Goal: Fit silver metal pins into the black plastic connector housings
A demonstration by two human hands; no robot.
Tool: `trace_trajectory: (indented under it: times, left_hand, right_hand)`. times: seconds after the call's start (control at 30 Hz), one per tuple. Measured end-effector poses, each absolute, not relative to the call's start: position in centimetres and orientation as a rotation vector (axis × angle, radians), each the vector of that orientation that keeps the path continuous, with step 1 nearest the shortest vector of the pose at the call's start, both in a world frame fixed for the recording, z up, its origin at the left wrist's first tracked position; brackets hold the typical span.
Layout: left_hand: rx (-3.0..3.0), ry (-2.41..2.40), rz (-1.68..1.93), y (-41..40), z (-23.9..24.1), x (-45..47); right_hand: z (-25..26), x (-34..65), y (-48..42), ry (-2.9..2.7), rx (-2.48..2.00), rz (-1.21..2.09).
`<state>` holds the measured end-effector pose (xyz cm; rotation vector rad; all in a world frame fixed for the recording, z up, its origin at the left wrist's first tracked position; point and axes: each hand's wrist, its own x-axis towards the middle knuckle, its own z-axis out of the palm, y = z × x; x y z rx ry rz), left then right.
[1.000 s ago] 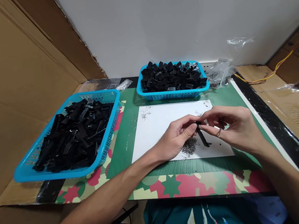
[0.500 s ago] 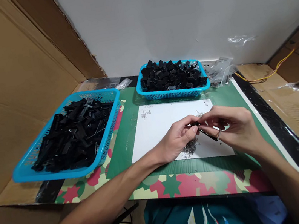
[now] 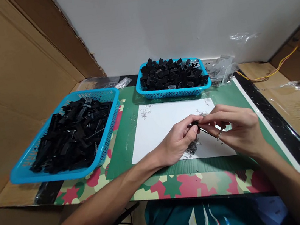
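Black part (image 3: 195, 123), covering fingers (image 3: 192, 133), metal bits (image 3: 192, 148), 2 baskets (image 3: 177, 92)

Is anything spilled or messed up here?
Many metal bits sit piled on the paper, but a few seem to lie on the green mat past the paper's left edge, like a spill. The cardboard at left also has a ragged, torn-looking edge.

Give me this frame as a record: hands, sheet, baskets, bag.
left: left hand pinching a black part
right: right hand, fingertips at same part, exact grip unclear
sheet: white sheet bearing metal bits
baskets: left basket, far basket, both piled with black pieces
bag: clear bag beside far basket
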<state>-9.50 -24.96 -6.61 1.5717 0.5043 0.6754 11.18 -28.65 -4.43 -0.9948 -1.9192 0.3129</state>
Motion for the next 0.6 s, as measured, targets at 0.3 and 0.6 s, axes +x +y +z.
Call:
trace_trajectory:
  times: [0.3, 0.6]
  left_hand:
    - [1.419, 0.545, 0.638, -25.28, -6.48, -9.58]
    - [1.381, 0.581, 0.650, -25.38, -6.54, -9.61]
  right_hand:
    - [-4.55, 11.16, -28.74, -1.969, -0.999, 0.279]
    - [-4.41, 10.96, -28.81, -1.946, -0.992, 0.333]
